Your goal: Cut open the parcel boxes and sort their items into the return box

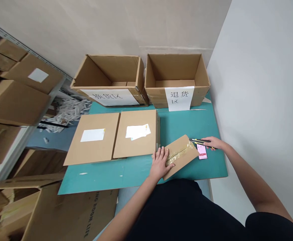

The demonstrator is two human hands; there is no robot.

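My left hand [159, 163] lies flat on the near end of a small cardboard parcel [181, 156], which has clear tape across its middle. My right hand [213, 143] grips a black-and-yellow utility knife [201, 142] just past the parcel's far corner, with the blade end pointing toward the parcel. A pink-and-white label [202, 151] lies on the teal mat [141, 177] beside the parcel, under the knife. To the left of my left hand lie two flat cardboard boxes [135, 134] [92, 140], each with white labels on top.
Two open cartons stand at the table's far edge: one [108, 78] bearing a white sign "换货区", the other [176, 78] bearing "退货区". Stacked cartons on a metal shelf [18, 87] fill the left side. Shredded white paper [66, 113] lies beyond the table. A wall runs along the right.
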